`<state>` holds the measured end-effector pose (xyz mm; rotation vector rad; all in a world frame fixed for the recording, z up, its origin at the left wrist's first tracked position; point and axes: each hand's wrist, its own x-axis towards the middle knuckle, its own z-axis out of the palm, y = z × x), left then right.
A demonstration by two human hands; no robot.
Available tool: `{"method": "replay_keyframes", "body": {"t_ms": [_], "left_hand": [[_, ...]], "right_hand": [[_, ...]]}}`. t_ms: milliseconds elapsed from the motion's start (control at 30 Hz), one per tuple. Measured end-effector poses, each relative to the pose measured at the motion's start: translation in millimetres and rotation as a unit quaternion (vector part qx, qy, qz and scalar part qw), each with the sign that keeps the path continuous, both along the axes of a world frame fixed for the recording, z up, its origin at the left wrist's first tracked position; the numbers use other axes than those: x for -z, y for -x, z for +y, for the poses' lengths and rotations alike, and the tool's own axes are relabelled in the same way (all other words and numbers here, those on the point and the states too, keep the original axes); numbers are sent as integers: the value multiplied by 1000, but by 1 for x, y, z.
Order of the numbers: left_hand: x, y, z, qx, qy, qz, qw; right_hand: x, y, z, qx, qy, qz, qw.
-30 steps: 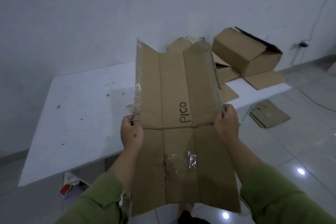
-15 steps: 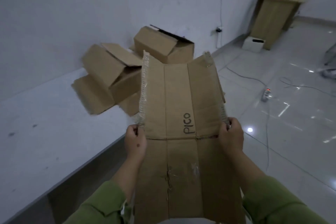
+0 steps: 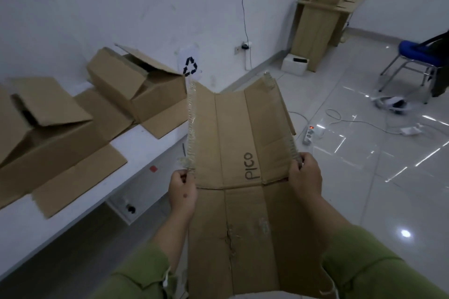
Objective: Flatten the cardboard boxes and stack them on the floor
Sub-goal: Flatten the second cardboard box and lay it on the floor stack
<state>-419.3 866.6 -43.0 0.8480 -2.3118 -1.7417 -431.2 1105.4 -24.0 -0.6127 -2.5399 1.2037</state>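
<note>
The flattened cardboard box (image 3: 243,177), marked "PICO" by hand, is held in the air in front of the person, over the gap between the white table (image 3: 145,150) and the tiled floor (image 3: 364,189). The left hand (image 3: 182,192) grips its left edge and the right hand (image 3: 305,175) grips its right edge, both with fingers curled around the cardboard, near the cross fold. Strips of clear tape (image 3: 192,124) hang along both long edges. This box looks fully flat, so for this one I judge that only the laying down on the floor remains.

Further away, on the table, two boxes are not yet flattened: a near open box (image 3: 46,126) at the left and a far open box (image 3: 136,80) beside the wall, both with flaps spread out. No stack on the floor is visible here, so I cannot tell how many boxes are already done. At least these two remain, so the task seems far from its end.

Beyond, a power strip (image 3: 309,135) with cables lies on the floor, and a blue chair (image 3: 420,53) stands far right.
</note>
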Motion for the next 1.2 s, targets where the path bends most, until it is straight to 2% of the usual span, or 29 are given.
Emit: {"method": "replay_keyframes", "body": {"t_ms": [300, 633, 767, 933, 1200], "left_hand": [[10, 163, 69, 46, -4, -5, 999], [11, 343, 122, 40, 5, -14, 999], [20, 402, 138, 4, 20, -24, 999], [37, 473, 163, -60, 17, -25, 998], [59, 567, 199, -172, 2, -85, 981]], "right_hand": [[8, 164, 73, -8, -3, 0, 1000], [5, 366, 133, -54, -16, -26, 998], [13, 439, 148, -85, -20, -33, 996], [24, 541, 170, -172, -26, -54, 983], [39, 694, 177, -317, -62, -70, 944]]}}
